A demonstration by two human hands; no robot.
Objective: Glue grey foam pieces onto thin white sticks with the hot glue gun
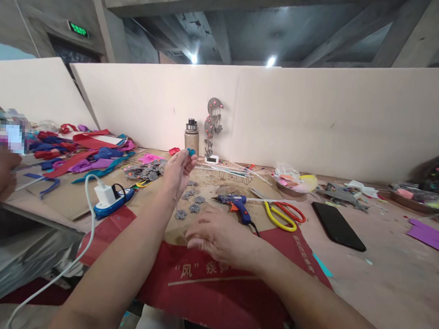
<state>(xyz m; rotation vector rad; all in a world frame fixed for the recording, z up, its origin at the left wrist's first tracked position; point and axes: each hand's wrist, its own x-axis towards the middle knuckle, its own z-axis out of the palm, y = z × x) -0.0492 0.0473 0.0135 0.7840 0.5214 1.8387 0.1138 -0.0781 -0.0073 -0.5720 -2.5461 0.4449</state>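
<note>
A small teal piece [191, 152], perhaps felt or cloth, is pinched in the raised fingers of my left hand [181, 168], in front of the bottle. My right hand [216, 236] hovers low over the edge of the red printed sheet [228, 291], fingers loosely bent, with nothing visible in them. Just beyond it lie several grey felt flowers [195, 208] on the brown board. A blue glue gun [239, 204] with an orange trigger rests right behind my right hand. Scissors with one yellow and one red handle [280, 219] lie to its right.
A black phone [338, 225] and a bowl [294, 188] of scraps are on the right. Behind stand a bottle [191, 138], a small white clock [211, 159] and a hanging grey moon ornament [215, 106]. Left are a blue power strip [114, 203], coloured cloth [78, 153] and another person's hand [1, 169].
</note>
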